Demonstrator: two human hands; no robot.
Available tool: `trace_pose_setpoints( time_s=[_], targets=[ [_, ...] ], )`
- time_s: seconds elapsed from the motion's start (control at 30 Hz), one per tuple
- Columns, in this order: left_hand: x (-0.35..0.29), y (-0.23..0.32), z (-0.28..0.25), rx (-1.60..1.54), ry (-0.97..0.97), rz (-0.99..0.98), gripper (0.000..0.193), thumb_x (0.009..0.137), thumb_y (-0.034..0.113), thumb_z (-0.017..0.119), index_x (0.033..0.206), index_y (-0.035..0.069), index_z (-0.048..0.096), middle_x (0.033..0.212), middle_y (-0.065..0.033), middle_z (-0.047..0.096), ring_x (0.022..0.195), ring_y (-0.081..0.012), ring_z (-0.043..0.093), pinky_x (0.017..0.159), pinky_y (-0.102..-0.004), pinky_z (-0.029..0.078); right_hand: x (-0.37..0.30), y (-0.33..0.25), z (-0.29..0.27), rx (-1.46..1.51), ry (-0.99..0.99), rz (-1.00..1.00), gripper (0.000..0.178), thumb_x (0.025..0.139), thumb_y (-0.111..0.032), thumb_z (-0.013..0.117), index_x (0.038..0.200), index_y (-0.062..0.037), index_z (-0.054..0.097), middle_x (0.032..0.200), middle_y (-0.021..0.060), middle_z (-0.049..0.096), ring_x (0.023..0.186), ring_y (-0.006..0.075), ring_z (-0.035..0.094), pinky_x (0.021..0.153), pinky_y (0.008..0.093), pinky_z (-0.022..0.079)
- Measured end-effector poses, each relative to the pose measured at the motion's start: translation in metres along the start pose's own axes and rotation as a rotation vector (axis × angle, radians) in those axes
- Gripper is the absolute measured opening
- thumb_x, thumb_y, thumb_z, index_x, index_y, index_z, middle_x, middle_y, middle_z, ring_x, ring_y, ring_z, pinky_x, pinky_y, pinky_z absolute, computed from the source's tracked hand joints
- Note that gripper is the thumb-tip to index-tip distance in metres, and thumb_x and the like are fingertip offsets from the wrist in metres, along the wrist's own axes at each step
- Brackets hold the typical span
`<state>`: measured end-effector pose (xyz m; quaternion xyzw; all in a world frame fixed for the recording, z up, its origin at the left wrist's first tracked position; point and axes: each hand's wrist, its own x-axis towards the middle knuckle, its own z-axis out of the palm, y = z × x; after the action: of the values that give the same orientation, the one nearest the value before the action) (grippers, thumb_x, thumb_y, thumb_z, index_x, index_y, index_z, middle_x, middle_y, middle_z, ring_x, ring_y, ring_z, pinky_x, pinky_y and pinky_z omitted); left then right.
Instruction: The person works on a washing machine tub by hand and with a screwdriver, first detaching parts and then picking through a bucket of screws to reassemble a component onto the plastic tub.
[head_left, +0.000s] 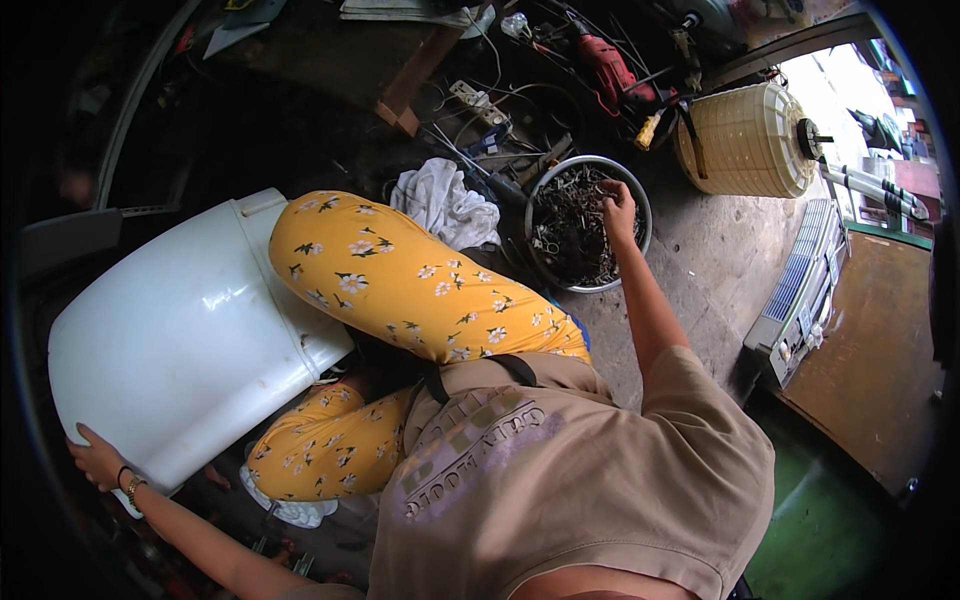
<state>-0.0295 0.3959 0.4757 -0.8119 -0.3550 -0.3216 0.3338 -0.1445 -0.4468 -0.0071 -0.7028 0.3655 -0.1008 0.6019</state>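
Right hand (618, 203) dips pinched fingers into the bowl (640, 200) of small, stiff, prickly-looking scrap; left hand (97, 460), spread, steadies the smooth, bulky white shell (180, 340).

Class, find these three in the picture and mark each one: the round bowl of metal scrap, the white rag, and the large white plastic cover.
bowl of metal scrap (640, 205), head view, on its right rim.
white rag (440, 200), head view, on the middle folds.
white plastic cover (180, 330), head view, on its broad curved face.

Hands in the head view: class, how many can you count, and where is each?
2. The left hand rests on the white panel's lower edge; the right hand reaches into the bowl of scrap.
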Motion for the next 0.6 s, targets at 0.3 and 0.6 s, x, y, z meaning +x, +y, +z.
trace_pose_setpoints(
  time_s=[0.3,0.6],
  targets=[
    [-0.001,-0.001,0.001,-0.008,-0.026,-0.011,0.064,0.081,0.067,0.030,0.131,0.029,0.038,0.131,-0.0071,0.045,0.116,-0.0374,0.043,0.091,-0.0589,0.030,0.038,0.012,0.021,-0.587,-0.392,-0.095,0.040,0.074,-0.019,0.063,0.110,-0.0035,0.055,0.103,0.0163,0.060,0.096,0.0282,0.056,0.081,0.0351,0.046],
    [0.002,0.004,-0.004,0.046,-0.024,0.001,0.064,0.081,0.067,0.029,0.131,0.028,0.038,0.129,-0.0064,0.047,0.113,-0.0373,0.046,0.088,-0.0594,0.034,-0.017,-0.040,0.061,-1.053,-0.326,-0.189,0.065,0.059,-0.026,0.074,0.116,-0.0107,0.047,0.112,0.0153,0.047,0.102,0.0360,0.047,0.083,0.0449,0.046]
  ],
)
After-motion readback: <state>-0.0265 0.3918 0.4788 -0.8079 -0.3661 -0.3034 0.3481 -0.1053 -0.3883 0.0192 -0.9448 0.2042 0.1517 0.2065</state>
